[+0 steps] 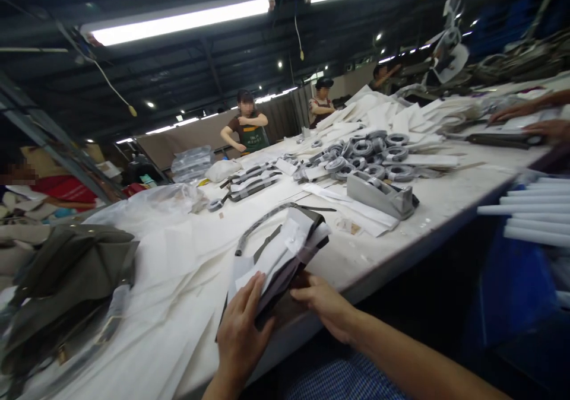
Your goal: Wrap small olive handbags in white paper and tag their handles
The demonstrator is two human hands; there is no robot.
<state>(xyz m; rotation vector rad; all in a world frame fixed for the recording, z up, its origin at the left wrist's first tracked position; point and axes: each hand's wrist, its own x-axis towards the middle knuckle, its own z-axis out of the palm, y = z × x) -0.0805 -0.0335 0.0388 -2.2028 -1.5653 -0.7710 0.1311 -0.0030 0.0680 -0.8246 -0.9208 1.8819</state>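
A dark bag (307,254) with white paper (285,243) over its upper face lies tilted at the near edge of the table. Its curved handle (262,223), wrapped in clear film, arches out on the far side. My left hand (243,326) grips the bag's near left end, with fingers on the white paper and the thumb along the dark side. At the right side, my right hand (327,305) holds the lower edge; some of its fingertips are hidden behind the bag.
A grey tape dispenser (378,195) stands beyond the bag, before piled grey rolls (356,154). Wrapped handles (253,183) and white sheets (164,305) lie on the table (347,263). An olive bag (75,269) sits left, white tubes (534,210) right. Other people work around the table.
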